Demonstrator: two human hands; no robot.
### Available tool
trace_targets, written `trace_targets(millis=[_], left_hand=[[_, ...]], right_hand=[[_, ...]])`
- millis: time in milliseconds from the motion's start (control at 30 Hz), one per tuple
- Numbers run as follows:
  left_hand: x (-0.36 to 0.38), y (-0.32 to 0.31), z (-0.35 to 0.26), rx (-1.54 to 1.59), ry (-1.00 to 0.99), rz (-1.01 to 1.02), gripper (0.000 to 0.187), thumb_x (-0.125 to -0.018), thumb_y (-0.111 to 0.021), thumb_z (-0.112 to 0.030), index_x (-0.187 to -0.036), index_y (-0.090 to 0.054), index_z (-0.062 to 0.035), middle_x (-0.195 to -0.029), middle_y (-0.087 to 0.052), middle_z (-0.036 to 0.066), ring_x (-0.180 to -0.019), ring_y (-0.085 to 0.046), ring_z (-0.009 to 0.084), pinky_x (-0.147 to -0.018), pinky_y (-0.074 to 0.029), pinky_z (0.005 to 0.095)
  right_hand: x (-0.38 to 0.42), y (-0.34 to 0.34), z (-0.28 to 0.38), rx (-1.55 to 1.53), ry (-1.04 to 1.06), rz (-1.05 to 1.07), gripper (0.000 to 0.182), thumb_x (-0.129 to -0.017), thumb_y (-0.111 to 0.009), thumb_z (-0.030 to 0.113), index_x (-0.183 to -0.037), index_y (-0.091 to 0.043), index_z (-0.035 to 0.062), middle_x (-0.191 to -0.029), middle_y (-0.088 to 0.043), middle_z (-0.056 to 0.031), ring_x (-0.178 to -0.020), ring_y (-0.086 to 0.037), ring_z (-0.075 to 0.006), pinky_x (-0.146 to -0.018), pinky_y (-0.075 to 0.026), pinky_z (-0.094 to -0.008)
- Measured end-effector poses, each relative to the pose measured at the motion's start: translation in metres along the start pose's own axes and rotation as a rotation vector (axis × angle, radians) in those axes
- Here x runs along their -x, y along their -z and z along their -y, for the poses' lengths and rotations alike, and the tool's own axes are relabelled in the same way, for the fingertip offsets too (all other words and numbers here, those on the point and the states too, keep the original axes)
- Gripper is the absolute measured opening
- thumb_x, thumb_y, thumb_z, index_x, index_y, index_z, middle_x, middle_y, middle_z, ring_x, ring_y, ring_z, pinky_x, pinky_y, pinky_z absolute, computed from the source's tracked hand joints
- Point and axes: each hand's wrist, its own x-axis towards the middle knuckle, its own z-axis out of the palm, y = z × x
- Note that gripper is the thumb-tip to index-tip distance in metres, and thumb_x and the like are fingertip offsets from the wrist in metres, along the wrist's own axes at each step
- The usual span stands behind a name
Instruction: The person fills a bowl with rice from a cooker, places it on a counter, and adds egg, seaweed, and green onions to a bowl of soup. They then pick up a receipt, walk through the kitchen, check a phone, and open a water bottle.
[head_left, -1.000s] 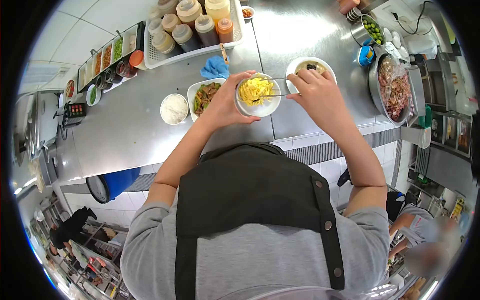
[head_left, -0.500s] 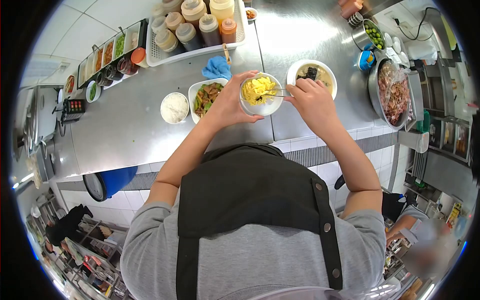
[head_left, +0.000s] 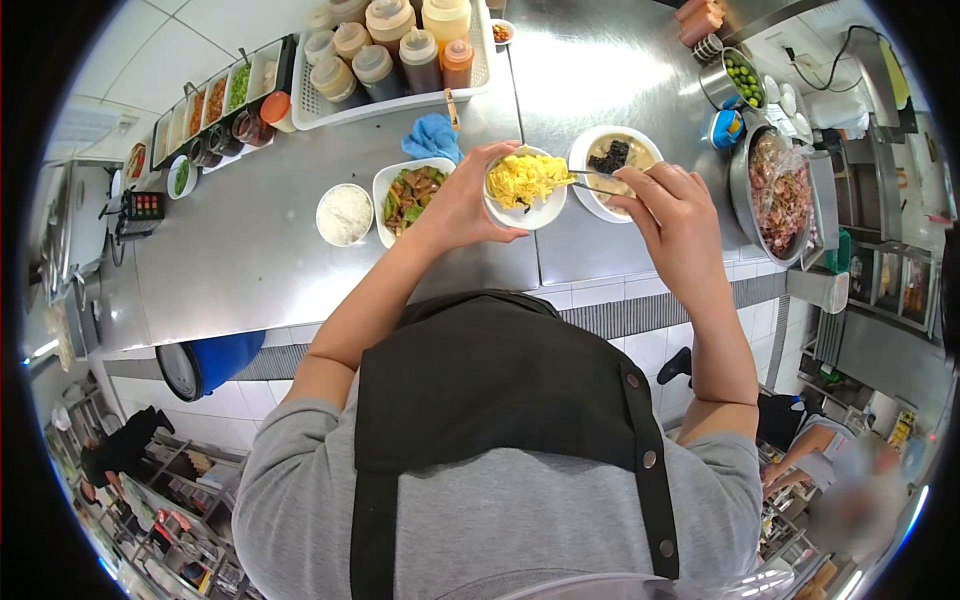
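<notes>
Two hands: both out over the steel counter [head_left: 240, 270], elbows bent and spread, forearms slanting in toward each other.

Left hand [head_left: 470, 200]: curved round the side of a small white bowl [head_left: 545, 214], fingers along the far side, thumb near the close side — a firm hold, and the bowl tilts.

Right hand [head_left: 680, 220]: here it is, knuckles up, wrist bent, thumb and fingers pinched narrow on metal tongs [head_left: 592, 172].

Tongs: two thin arms slightly apart, reaching left to the edge of the yellow strips [head_left: 525, 180].

Yellow strips: heaped in the small bowl, between the two hands, dark bits at the near edge.

Soup bowl [head_left: 578, 190]: on the counter, just right of the small bowl, partly behind the right fingers, black topping [head_left: 608, 155] showing on pale soup.

Left side: a square dish [head_left: 381, 195] of meat and greens beside the left wrist, then a rice bowl [head_left: 323, 226] next to it.

Beyond the dish: a crumpled blue cloth [head_left: 432, 138] — and past that, sauce bottles [head_left: 415, 60] packed in a white basket [head_left: 375, 118].

Far right: a big metal bowl [head_left: 740, 190] of chopped meat.
</notes>
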Motion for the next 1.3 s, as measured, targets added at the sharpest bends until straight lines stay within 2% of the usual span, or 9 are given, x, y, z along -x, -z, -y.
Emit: trace_targets(millis=[133, 333, 467, 600, 700, 833, 900, 1233, 1300], left_hand=[[-0.001, -0.005, 0.003, -0.015, 0.001, 0.008, 0.102, -0.057, -0.095, -0.022, -0.137, -0.035, -0.0105, -0.143, -0.049, 0.017, -0.132, -0.050, 0.0330, -0.111, -0.042, 0.0427], [-0.002, -0.009, 0.001, 0.023, 0.012, 0.005, 0.098, -0.057, -0.095, -0.019, -0.136, -0.037, -0.0100, -0.142, -0.051, 0.017, -0.132, -0.050, 0.0320, -0.111, -0.042, 0.0430], [0.002, -0.010, 0.004, 0.069, 0.051, 0.002, 0.096, -0.056, -0.095, -0.016, -0.134, -0.038, -0.0093, -0.142, -0.050, 0.017, -0.132, -0.051, 0.0300, -0.111, -0.042, 0.0429], [0.006, -0.012, 0.009, 0.081, 0.057, -0.027, 0.100, -0.054, -0.094, -0.020, -0.137, -0.040, -0.0101, -0.139, -0.053, 0.015, -0.130, -0.052, 0.0331, -0.110, -0.042, 0.0422], [0.006, -0.011, 0.010, 0.066, 0.049, -0.026, 0.100, -0.054, -0.095, -0.020, -0.136, -0.039, -0.0099, -0.139, -0.053, 0.015, -0.130, -0.051, 0.0330, -0.110, -0.042, 0.0420], [0.005, -0.010, 0.009, 0.079, 0.043, -0.014, 0.100, -0.055, -0.095, -0.020, -0.137, -0.039, -0.0094, -0.139, -0.053, 0.016, -0.131, -0.051, 0.0333, -0.110, -0.041, 0.0418], [0.004, -0.009, 0.010, 0.079, 0.042, -0.012, 0.100, -0.055, -0.095, -0.020, -0.137, -0.038, -0.0093, -0.139, -0.052, 0.016, -0.131, -0.051, 0.0335, -0.110, -0.041, 0.0419], [-0.002, -0.011, 0.012, 0.045, 0.030, 0.032, 0.097, -0.056, -0.095, -0.019, -0.135, -0.039, -0.0091, -0.142, -0.050, 0.018, -0.134, -0.049, 0.0316, -0.112, -0.040, 0.0425], [-0.003, -0.014, 0.013, 0.058, 0.038, 0.037, 0.097, -0.056, -0.095, -0.020, -0.135, -0.038, -0.0090, -0.142, -0.050, 0.018, -0.135, -0.048, 0.0320, -0.113, -0.040, 0.0422]], right_hand=[[-0.001, 0.021, 0.001, -0.001, -0.046, -0.041, 0.025, -0.082, -0.075, 0.018, -0.103, -0.070, 0.0064, -0.084, -0.062, -0.0064, -0.082, -0.061, -0.0262, -0.073, -0.044, -0.0382], [0.012, 0.038, -0.028, 0.020, -0.269, -0.098, 0.022, -0.083, -0.075, 0.014, -0.103, -0.071, 0.0041, -0.080, -0.061, -0.0079, -0.073, -0.057, -0.0283, -0.068, -0.044, -0.0385], [0.032, 0.010, -0.061, 0.030, -0.358, 0.015, 0.018, -0.087, -0.072, 0.018, -0.099, -0.072, 0.0042, -0.080, -0.062, -0.0090, -0.074, -0.059, -0.0290, -0.068, -0.043, -0.0392], [0.057, -0.040, -0.097, 0.096, -0.414, 0.146, 0.019, -0.087, -0.070, 0.023, -0.093, -0.073, 0.0051, -0.083, -0.065, -0.0087, -0.082, -0.063, -0.0286, -0.071, -0.045, -0.0415], [0.062, -0.072, -0.108, 0.145, -0.383, 0.200, 0.018, -0.086, -0.071, 0.023, -0.086, -0.071, 0.0044, -0.084, -0.065, -0.0088, -0.086, -0.064, -0.0284, -0.074, -0.045, -0.0415], [0.060, -0.093, -0.111, 0.246, -0.340, 0.247, 0.017, -0.084, -0.073, 0.020, -0.092, -0.071, 0.0054, -0.088, -0.066, -0.0091, -0.090, -0.065, -0.0277, -0.077, -0.046, -0.0419], [0.057, -0.092, -0.109, 0.332, -0.367, 0.417, 0.015, -0.081, -0.074, 0.020, -0.086, -0.069, 0.0066, -0.091, -0.066, -0.0082, -0.096, -0.064, -0.0258, -0.080, -0.044, -0.0417], [0.043, -0.060, -0.095, 0.374, -0.396, 0.390, 0.017, -0.078, -0.077, 0.021, -0.083, -0.071, 0.0055, -0.091, -0.066, -0.0085, -0.095, -0.065, -0.0251, -0.080, -0.046, -0.0423], [0.038, -0.051, -0.088, 0.358, -0.406, 0.350, 0.020, -0.081, -0.075, 0.021, -0.091, -0.071, 0.0040, -0.089, -0.064, -0.0078, -0.093, -0.064, -0.0257, -0.079, -0.045, -0.0415]])
